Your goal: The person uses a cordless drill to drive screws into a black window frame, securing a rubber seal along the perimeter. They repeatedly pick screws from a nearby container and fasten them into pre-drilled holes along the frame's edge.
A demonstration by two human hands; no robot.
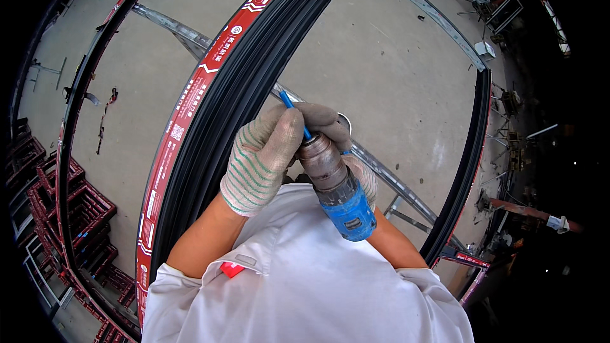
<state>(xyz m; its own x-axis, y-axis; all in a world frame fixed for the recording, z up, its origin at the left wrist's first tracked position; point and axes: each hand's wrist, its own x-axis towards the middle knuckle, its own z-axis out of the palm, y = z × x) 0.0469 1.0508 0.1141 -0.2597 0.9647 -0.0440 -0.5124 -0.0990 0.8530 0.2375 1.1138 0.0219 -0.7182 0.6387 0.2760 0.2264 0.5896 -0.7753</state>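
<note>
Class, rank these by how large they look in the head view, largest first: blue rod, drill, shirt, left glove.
1. Shirt
2. Drill and left glove: too alike to rank
3. Blue rod

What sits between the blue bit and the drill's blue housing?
A scuffed metal chuck section, between the blue bit and the blue housing; it shows in the head view.

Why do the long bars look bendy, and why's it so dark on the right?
In the head view, the fisheye lens bows the long black bars edged in red; in that same view, the right side is dimly lit and black at the rim, while the grey concrete-like floor looks bright.
</note>
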